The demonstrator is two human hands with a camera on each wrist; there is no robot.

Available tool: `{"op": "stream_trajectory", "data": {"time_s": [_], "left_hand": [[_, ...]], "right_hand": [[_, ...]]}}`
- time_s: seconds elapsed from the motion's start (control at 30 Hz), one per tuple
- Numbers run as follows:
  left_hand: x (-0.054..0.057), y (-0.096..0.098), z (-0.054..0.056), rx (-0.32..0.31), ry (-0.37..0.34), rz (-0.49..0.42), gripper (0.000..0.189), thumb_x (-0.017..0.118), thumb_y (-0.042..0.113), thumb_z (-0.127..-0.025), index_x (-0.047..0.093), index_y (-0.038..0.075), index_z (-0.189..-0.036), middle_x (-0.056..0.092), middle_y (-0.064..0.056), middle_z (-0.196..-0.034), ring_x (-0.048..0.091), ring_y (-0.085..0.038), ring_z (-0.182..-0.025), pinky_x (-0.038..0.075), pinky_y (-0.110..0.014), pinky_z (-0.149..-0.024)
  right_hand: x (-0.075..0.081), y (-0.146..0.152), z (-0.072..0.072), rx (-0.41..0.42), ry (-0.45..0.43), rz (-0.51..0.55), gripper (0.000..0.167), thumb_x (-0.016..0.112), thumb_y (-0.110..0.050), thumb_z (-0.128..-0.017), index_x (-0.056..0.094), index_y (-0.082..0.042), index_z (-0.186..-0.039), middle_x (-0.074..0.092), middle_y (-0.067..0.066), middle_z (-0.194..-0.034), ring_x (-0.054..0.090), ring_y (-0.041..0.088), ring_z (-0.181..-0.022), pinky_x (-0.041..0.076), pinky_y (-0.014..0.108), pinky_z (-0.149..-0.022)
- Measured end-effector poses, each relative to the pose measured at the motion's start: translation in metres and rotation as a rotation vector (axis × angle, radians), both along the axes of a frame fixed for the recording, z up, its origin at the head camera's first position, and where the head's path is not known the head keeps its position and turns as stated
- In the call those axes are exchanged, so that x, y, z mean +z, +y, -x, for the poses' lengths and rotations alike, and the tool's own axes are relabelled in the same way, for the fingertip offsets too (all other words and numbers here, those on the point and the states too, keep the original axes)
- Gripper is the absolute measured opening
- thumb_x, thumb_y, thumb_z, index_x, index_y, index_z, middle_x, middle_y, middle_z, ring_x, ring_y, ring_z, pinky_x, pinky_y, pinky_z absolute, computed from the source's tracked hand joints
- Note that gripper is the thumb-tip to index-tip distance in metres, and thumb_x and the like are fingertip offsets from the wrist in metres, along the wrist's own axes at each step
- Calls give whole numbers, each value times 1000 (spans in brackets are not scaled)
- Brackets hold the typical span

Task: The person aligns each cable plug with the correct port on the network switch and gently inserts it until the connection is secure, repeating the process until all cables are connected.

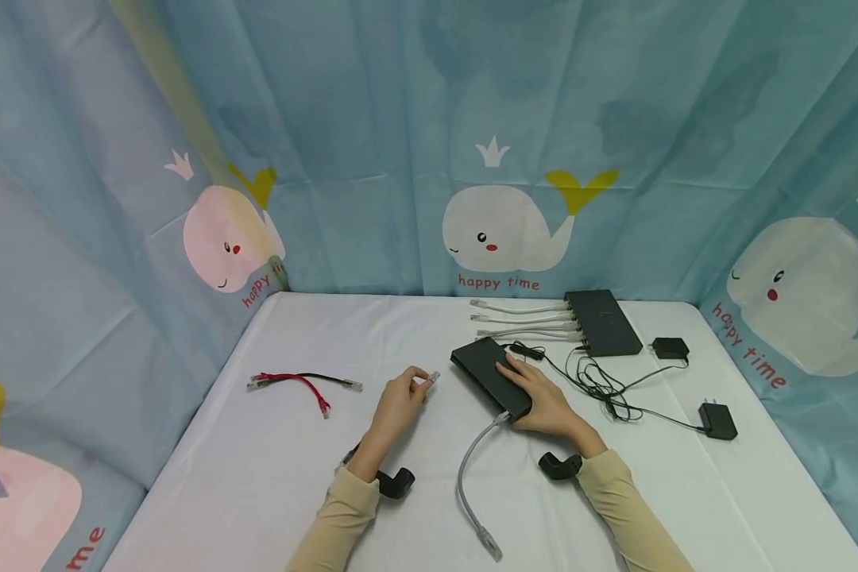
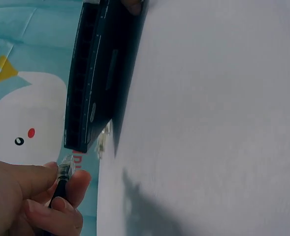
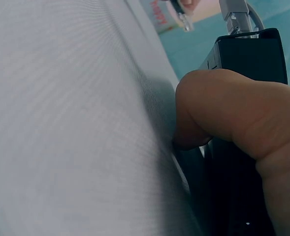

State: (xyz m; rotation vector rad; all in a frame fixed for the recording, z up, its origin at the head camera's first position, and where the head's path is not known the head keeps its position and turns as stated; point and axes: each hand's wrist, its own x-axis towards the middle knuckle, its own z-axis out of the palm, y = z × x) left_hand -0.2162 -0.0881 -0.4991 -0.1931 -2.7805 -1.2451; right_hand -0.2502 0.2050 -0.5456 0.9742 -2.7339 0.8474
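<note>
My right hand grips a black network switch, tilted up off the white table, with its row of ports towards the left hand. A grey network cable is plugged in at the switch's near end; its other end lies on the table. To the left of the switch, my left hand pinches the clear plug of a dark network cable between thumb and finger. That plug is close to the ports but apart from them. Most of the dark cable is hidden by the hand.
Red and black network cables lie at the left. A second black switch with several grey cables stands at the back right. Tangled black power leads run to two adapters, one near the back, one nearer.
</note>
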Motion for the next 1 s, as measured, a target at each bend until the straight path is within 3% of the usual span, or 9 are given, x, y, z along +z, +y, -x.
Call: {"op": "stream_trajectory", "data": {"time_s": [0.73,1.0], "left_hand": [[-4,33,-8,-108,10,30,21,58,23,-92,66,7,-104,61,1,-61,42,-5,-44,34,-20,-42],[-4,44,-11,-153,26,36,20,60,23,-91,68,8,-103,63,3,-62,48,-2,-48,39,-19,-46]], "right_hand": [[0,-1,-1,1,11,3,98,83,-31,-61,34,-20,-145,22,8,-153,27,32,-135,42,58,-88],[-3,0,0,-5,15,-2,98,83,-33,-62,32,-23,-145,22,9,-153,28,32,-135,42,57,-88]]}}
